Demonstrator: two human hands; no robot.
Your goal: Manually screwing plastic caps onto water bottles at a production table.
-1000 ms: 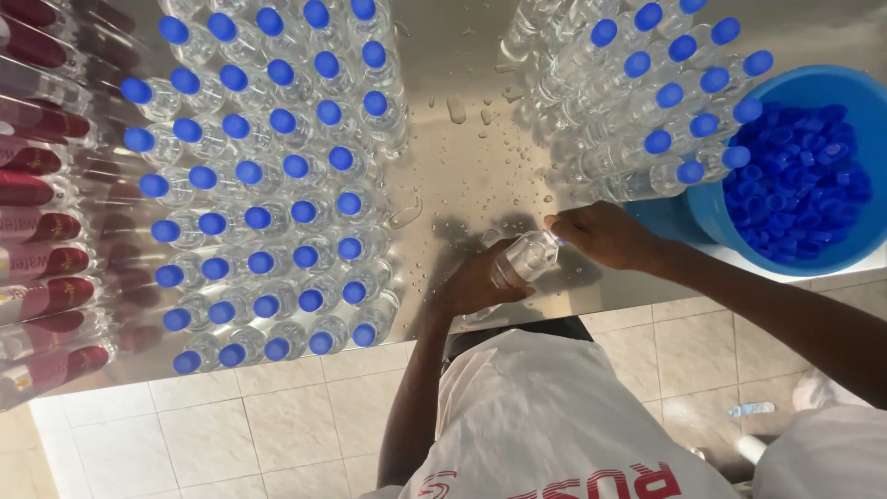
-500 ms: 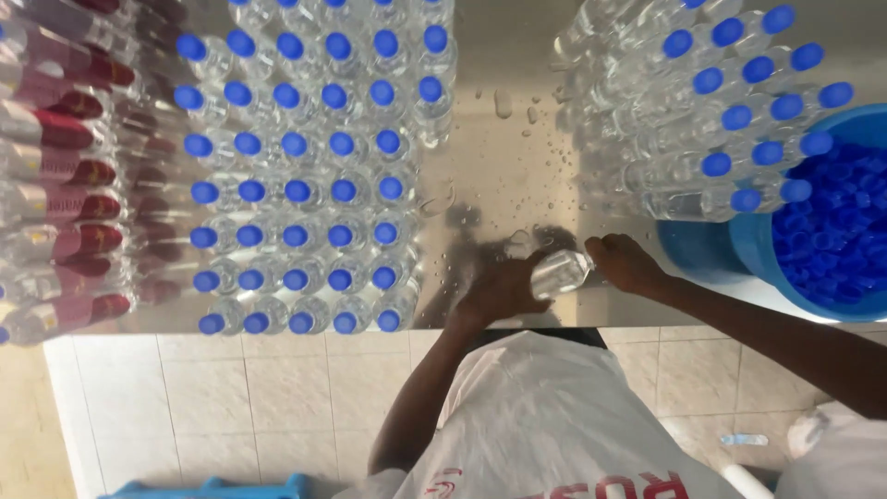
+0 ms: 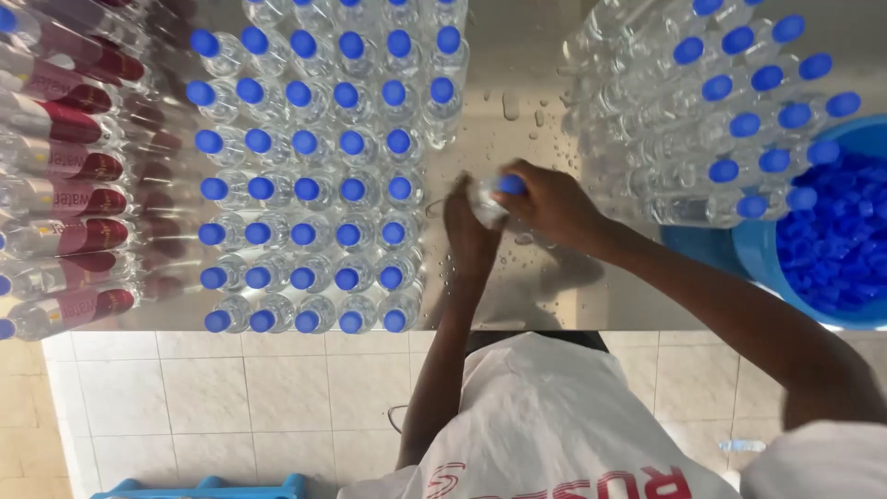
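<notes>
Since a moment ago a blue cap (image 3: 511,184) has come onto the clear bottle (image 3: 487,201), bare-necked before. Left hand (image 3: 468,229) wraps the bottle's body; right hand (image 3: 552,203) closes fingers over the cap (bottle sits between both hands, above the wet steel table (image 3: 517,296)). Left of the left hand: upright capped bottles (image 3: 319,185) in rows; farther left, labelled bottles (image 3: 65,176) lying flat. Right of the right hand: more capped bottles (image 3: 730,120), then a blue tub of caps (image 3: 832,231).
</notes>
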